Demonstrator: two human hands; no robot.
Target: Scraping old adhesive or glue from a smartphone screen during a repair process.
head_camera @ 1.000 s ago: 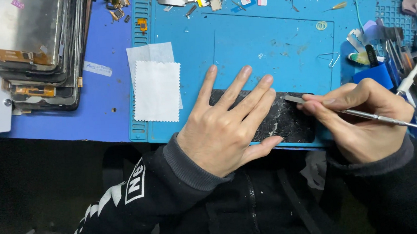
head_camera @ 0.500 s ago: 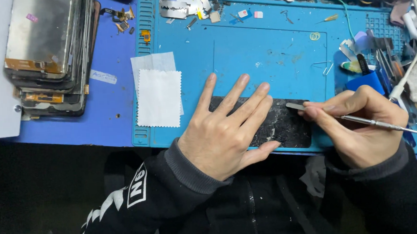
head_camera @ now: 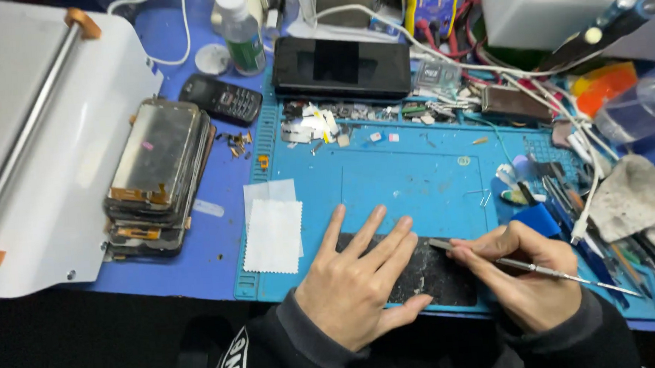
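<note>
Head view: left hand [head_camera: 352,281] lies flat, fingers spread wide, pinning a dark cracked phone panel [head_camera: 431,272] to the blue mat [head_camera: 410,179] on the surface so it cannot slide. Right hand [head_camera: 526,270] pinches a thin metal tool [head_camera: 545,268], its tip touching the panel's upper edge.

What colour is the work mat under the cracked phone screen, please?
The work mat is blue, a lighter blue than the tabletop around it; the head view shows it plainly.
</note>
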